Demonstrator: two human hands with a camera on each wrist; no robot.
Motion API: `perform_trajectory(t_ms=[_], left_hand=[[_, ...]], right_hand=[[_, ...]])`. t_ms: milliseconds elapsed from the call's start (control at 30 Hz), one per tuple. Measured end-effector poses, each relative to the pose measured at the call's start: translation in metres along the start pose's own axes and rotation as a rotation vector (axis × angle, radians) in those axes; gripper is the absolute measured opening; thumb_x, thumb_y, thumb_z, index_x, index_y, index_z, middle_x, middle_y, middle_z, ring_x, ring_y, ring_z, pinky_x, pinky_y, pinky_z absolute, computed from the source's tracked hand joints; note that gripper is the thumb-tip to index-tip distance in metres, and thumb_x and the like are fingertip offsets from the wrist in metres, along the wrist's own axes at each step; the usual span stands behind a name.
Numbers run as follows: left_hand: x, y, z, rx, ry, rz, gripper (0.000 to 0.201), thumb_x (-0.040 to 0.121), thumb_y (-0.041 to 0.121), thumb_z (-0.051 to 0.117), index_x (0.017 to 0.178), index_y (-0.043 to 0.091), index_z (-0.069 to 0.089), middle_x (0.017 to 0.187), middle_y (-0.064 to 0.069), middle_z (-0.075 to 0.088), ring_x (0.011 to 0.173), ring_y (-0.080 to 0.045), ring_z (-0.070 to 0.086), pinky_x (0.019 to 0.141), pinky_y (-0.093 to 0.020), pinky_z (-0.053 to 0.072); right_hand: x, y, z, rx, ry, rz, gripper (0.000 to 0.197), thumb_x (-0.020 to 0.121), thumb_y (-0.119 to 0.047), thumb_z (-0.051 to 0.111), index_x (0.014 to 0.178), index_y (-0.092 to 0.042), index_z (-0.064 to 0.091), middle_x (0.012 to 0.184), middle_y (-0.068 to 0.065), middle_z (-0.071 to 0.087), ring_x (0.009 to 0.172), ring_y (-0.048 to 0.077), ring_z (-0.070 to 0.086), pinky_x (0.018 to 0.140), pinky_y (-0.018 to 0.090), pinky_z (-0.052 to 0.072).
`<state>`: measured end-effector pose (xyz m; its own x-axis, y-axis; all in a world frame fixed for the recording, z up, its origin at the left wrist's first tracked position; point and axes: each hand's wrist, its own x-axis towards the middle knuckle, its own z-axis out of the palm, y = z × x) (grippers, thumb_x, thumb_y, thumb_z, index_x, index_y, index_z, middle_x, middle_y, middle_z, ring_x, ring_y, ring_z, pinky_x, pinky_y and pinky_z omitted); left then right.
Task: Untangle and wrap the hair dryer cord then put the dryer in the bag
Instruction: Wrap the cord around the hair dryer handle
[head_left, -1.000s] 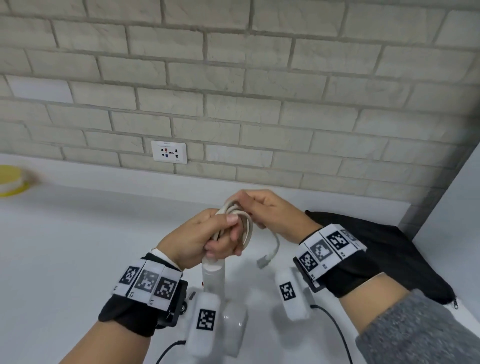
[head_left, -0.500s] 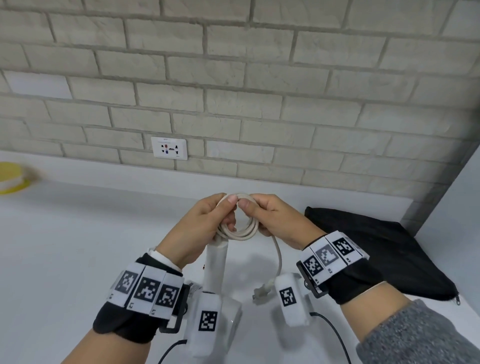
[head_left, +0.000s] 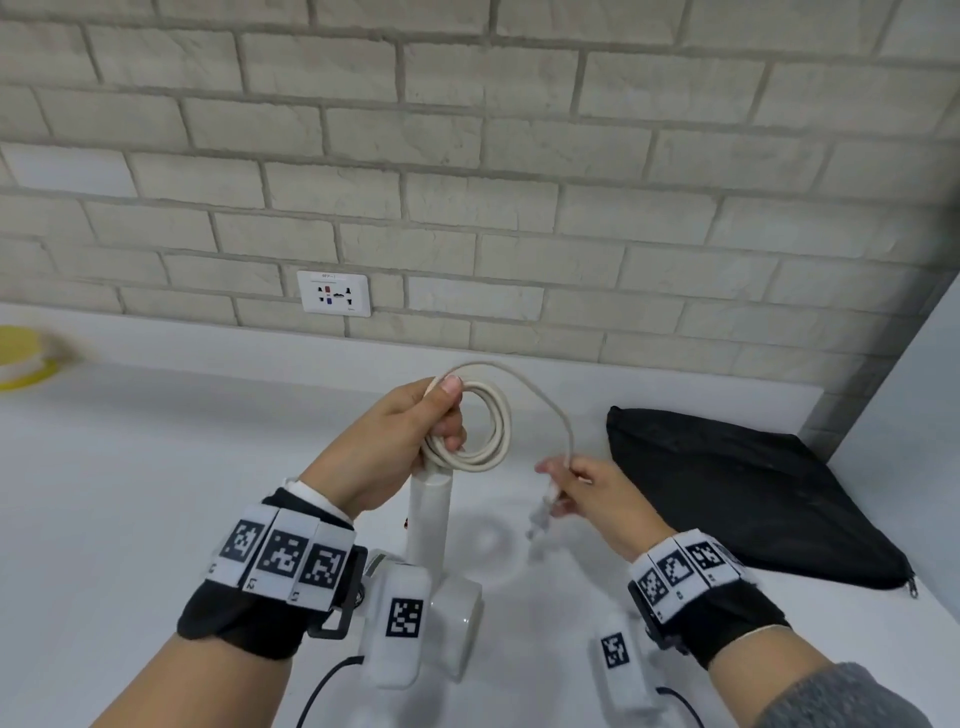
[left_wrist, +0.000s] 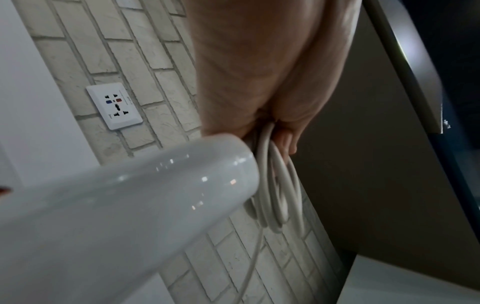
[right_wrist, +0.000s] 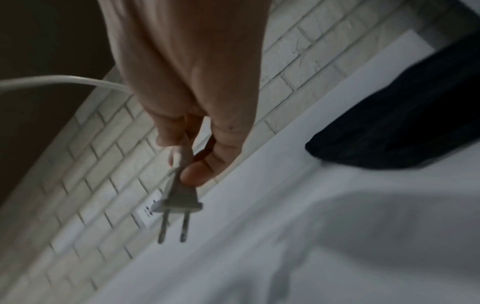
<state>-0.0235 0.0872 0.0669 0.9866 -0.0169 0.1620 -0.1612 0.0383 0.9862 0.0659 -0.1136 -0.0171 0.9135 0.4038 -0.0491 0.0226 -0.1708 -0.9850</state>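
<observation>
The white hair dryer (head_left: 430, 525) hangs handle up below my left hand (head_left: 415, 431), its handle (left_wrist: 124, 197) filling the left wrist view. That hand grips the coiled white cord (head_left: 485, 426) at the handle's top, and the loops (left_wrist: 278, 197) hang from its fingers. A free length of cord arcs over to my right hand (head_left: 566, 483), which pinches it just behind the two-pin plug (right_wrist: 179, 202), prongs pointing down. The black bag (head_left: 748, 488) lies flat on the white counter (head_left: 130, 493) to the right of my right hand.
A brick wall with a white socket (head_left: 334, 293) runs along the back of the counter. A yellow and white object (head_left: 21, 364) sits at the far left. A pale vertical panel (head_left: 904, 415) closes off the right side behind the bag.
My right hand has let go of the coil, moved right and down, and now holds the cord's end by the plug. The left hand keeps the coil, raised a little.
</observation>
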Motion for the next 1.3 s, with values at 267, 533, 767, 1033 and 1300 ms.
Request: perform_trajectory(t_ms=[267,533,767,1033,1300], left_hand=[[0.002,0.000,-0.001,0.084,0.039,-0.006,0.037,0.097,0.033,0.035,0.064,0.018,0.043,0.052,0.011,0.044,0.058,-0.012,0.045,0.064,-0.028,0.033],[0.000,-0.003,0.000,0.222,0.134,0.018,0.034,0.097,0.030,0.033,0.070,0.023,0.052,0.053,0.013,0.056,0.045,0.003,0.049,0.047,-0.007,0.037],[0.005,-0.003,0.000,0.152,0.075,-0.032,0.035,0.096,0.036,0.037,0.096,0.016,0.066,0.093,-0.002,0.073,0.090,-0.014,0.066,0.087,-0.029,0.049],[0.006,-0.004,0.005,0.160,0.121,-0.007,0.038,0.095,0.034,0.038,0.068,0.010,0.046,0.062,-0.005,0.049,0.058,-0.016,0.045,0.057,-0.026,0.035],[0.010,-0.003,0.004,-0.002,0.146,-0.049,0.036,0.095,0.027,0.044,0.061,0.014,0.044,0.045,0.008,0.052,0.058,-0.018,0.047,0.069,-0.033,0.035]], right_hand=[[0.012,-0.064,0.042,0.778,-0.015,-0.131,0.005,0.091,-0.007,0.050,0.093,-0.005,0.054,0.075,0.008,0.062,0.062,0.014,0.066,0.062,0.024,0.057],[0.011,-0.057,0.049,0.876,-0.060,-0.089,0.006,0.090,-0.007,0.051,0.085,-0.009,0.050,0.074,0.008,0.064,0.064,0.015,0.066,0.060,0.023,0.057],[0.000,-0.076,0.062,0.741,-0.307,-0.035,0.020,0.084,-0.005,0.048,0.096,0.000,0.063,0.080,0.007,0.071,0.075,0.015,0.067,0.072,0.025,0.056],[-0.007,-0.078,0.054,0.542,-0.434,-0.085,0.023,0.070,-0.023,0.073,0.089,-0.013,0.063,0.071,0.003,0.056,0.075,0.016,0.056,0.086,0.034,0.041],[-0.025,-0.058,0.015,0.283,-0.544,-0.051,0.057,0.083,0.009,0.051,0.134,-0.011,0.038,0.100,0.015,0.057,0.075,0.020,0.069,0.065,0.026,0.056]])
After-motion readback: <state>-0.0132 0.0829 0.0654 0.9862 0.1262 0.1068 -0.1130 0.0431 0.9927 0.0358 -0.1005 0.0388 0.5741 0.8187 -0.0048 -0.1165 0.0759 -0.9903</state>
